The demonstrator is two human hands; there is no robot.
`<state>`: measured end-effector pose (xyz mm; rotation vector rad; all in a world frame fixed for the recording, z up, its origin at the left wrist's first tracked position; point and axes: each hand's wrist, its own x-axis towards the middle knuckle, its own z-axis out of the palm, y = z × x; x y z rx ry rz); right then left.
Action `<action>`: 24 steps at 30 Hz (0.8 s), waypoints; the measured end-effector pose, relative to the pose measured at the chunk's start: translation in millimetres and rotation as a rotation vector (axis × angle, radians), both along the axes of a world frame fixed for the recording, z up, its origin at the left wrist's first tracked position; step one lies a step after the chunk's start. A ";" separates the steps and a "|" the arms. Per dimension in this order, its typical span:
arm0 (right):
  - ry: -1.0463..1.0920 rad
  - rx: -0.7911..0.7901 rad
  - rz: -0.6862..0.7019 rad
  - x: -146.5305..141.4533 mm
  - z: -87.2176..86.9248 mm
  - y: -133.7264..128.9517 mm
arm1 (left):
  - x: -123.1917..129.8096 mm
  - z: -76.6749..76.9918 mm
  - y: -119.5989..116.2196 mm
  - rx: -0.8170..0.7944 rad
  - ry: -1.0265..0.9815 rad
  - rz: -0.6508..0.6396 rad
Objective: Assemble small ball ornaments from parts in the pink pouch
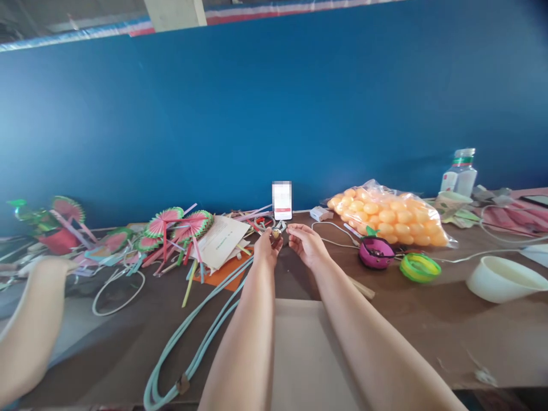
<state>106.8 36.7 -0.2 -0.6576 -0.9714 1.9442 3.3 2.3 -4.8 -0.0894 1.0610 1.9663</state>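
The left hand grips a small shiny object just near of the smartphone; the right hand is curled beside it, its contents unclear. Steady the left grip; use light right-hand fingertips.

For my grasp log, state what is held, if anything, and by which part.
The left-hand grip holds a small shiny object; its held part is too small to tell. Whether the right-hand grip holds anything is unclear.
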 end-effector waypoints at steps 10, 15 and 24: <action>0.020 -0.046 -0.036 -0.4 -0.3 -1.3 | 4.0 -0.1 -2.7 -0.017 0.072 -0.013; 0.066 -0.059 -0.086 -3.0 -1.0 -0.2 | 5.1 0.3 -1.9 -0.020 0.094 -0.024; 0.021 -0.031 -0.042 -5.3 -2.8 -2.8 | 5.6 -0.5 -1.4 -0.013 0.124 -0.072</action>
